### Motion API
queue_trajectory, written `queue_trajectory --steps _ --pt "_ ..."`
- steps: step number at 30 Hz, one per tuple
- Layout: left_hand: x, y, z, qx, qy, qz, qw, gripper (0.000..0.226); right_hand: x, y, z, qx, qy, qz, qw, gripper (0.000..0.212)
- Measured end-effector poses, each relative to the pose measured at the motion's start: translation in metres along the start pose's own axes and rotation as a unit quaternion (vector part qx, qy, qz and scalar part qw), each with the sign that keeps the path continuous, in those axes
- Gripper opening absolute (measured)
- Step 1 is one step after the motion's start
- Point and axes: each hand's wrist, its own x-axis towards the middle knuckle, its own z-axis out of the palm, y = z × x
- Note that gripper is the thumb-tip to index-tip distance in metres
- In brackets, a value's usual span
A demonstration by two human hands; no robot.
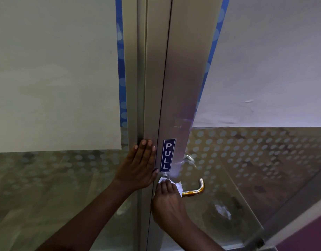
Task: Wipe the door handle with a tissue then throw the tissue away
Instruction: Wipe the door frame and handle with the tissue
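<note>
**Q:** State the working surface and surroundings, largest item first.

**A:** I face a glazed partition with a brushed metal door frame at centre. Pale sheets cover the upper glass on both sides. A dotted frosted band runs across the lower glass. A blue sign reading PULL is fixed upright on the frame. No bin is in view.

**Q:** Where is the task item?

**A:** The door handle is a gold lever mounted just below the sign. It projects right and turns up at its end. The tissue is white and bunched around the lever's inner end, near the spindle.

**Q:** Report both hands.

**A:** My right hand is closed over the tissue, fingers curled, pressing it against the lever. My left hand is open and flat, holding nothing. Its palm bears on the frame edge left of the sign, just above my right hand.

**Q:** Which step is in hand?

**A:** Step one, by my judgement: wiping. The tissue covers only the inner end; the outer length and upturned tip are bare.

**Q:** What does the next move require?

**A:** Probably a stroke outward along the lever to the tip, with the tissue kept wrapped and the frame braced. Disposal comes after that and requires locating a bin.
</note>
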Motion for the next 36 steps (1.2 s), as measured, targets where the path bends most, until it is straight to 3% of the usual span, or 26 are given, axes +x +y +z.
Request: queue_trajectory --steps 2,4,6,11,16,19,22,29,36 --pt "0.000 0.000 0.000 0.000 0.001 -0.001 1.000 0.078 -0.003 -0.004 -0.005 -0.017 -0.050 0.003 0.999 0.059" --pt "0.000 0.000 0.000 0.003 0.000 0.000 1.000 0.081 0.000 -0.005 -0.012 -0.052 -0.059 -0.008 0.997 0.040" --pt "0.000 0.000 0.000 0.005 -0.001 0.000 1.000 0.082 0.009 -0.003 -0.019 -0.059 -0.037 0.007 0.998 0.024" --pt "0.000 -0.001 0.000 0.007 -0.009 0.000 1.000 0.077 0.012 0.008 -0.027 -0.021 0.023 0.025 0.999 0.031" --pt "0.000 0.000 0.000 0.007 -0.010 -0.002 1.000 0.076 0.016 0.008 -0.020 -0.015 0.047 0.046 0.998 0.024" --pt "0.000 0.000 0.000 0.005 -0.007 -0.003 1.000 0.077 0.017 0.003 -0.013 -0.042 0.090 0.043 0.994 0.003" --pt "0.000 -0.001 0.000 0.004 -0.009 -0.003 1.000 0.079 0.012 0.000 0.000 -0.066 0.094 0.033 0.993 0.035" --pt "0.002 0.000 -0.003 0.005 -0.009 -0.006 1.000 0.079 0.003 0.019 0.009 -0.078 0.144 -0.040 0.986 0.030" --pt "0.004 -0.001 -0.007 0.008 -0.008 -0.005 1.000 0.078 -0.015 0.064 0.009 -0.064 0.193 -0.201 0.958 0.024"
